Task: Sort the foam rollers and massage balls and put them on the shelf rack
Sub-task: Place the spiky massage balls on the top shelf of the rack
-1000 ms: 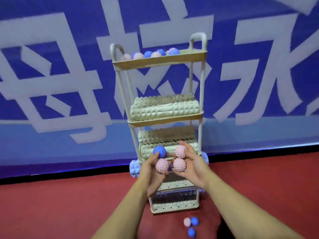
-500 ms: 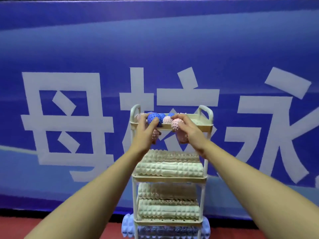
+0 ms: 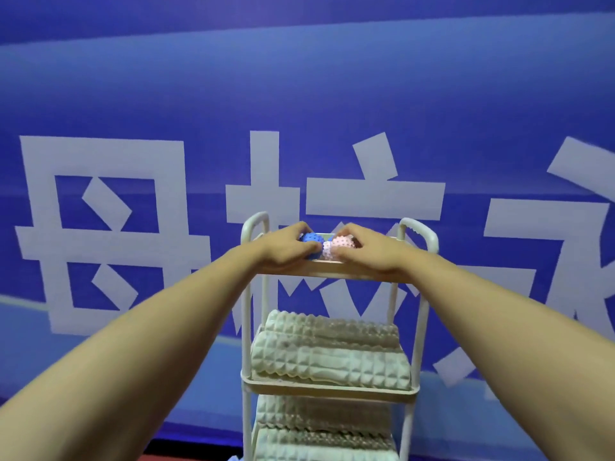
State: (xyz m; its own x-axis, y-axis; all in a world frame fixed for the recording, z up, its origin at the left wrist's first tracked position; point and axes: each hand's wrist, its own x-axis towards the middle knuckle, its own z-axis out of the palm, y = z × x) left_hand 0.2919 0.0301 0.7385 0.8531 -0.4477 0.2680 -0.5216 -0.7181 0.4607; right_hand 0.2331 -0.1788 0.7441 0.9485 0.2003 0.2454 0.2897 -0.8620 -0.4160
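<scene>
The left hand (image 3: 286, 247) was curled over a blue spiked massage ball (image 3: 311, 242), gripping it. The right hand (image 3: 369, 249), just beside it, held a pink spiked massage ball (image 3: 336, 247) in bent fingers. The two balls touched between the hands, over the top tray of the cream plastic shelf rack (image 3: 332, 271). Below both hands, pale ridged foam rollers (image 3: 329, 357) lay on the lower tiers.

Four foam rollers (image 3: 329, 362), one blue ball (image 3: 311, 240), two pink balls (image 3: 336, 246).
</scene>
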